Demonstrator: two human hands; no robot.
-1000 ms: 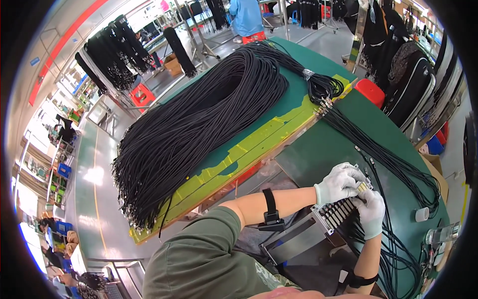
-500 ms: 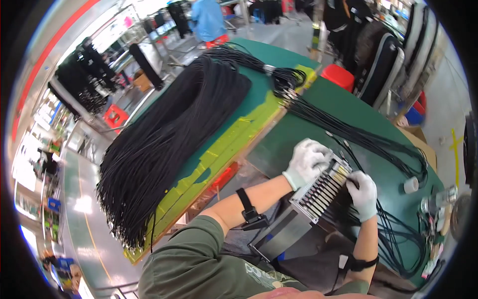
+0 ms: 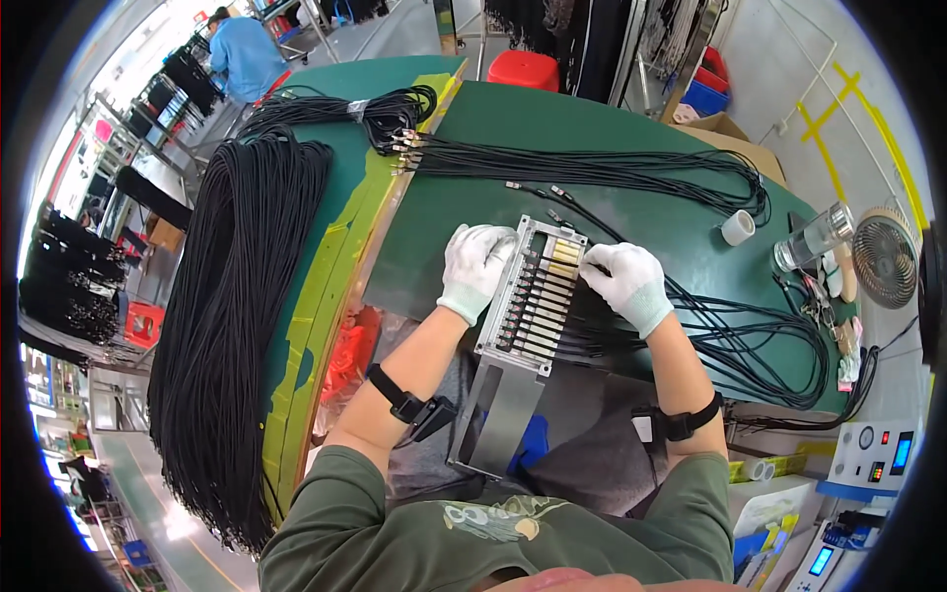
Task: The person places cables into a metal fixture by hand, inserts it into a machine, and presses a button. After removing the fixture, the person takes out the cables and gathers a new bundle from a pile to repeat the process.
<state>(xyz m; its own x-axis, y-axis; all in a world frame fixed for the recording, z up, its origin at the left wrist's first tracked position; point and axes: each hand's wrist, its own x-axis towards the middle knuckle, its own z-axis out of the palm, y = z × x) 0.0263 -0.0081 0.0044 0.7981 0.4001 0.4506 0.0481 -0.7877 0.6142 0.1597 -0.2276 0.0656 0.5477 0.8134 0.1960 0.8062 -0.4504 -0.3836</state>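
Observation:
A long silver metal fixture (image 3: 523,301) with a row of slots stands tilted in front of me, dark cable ends and connectors lying in several of them. Yellowish pieces (image 3: 562,255) show in its far slots. My left hand (image 3: 476,264), in a white glove, grips the far left edge of the fixture with bent fingers. At the right edge, by the yellowish pieces, my gloved right hand (image 3: 631,281) is closed in a pinch; what lies between its fingertips is hidden. Black cables (image 3: 592,222) with metal ends lie just beyond the fixture and pass under the right hand.
A thick bundle of black cables (image 3: 237,266) covers the left bench beside a yellow-taped edge (image 3: 330,266). More cables (image 3: 592,163) stretch across the green table (image 3: 473,118). To the right are a white roll (image 3: 738,228), a glass jar (image 3: 817,237) and a small fan (image 3: 884,257).
My view has swung to the right, so the bench and fixture appear farther left. Both hands stay at the fixture, left at its left edge, right at its right.

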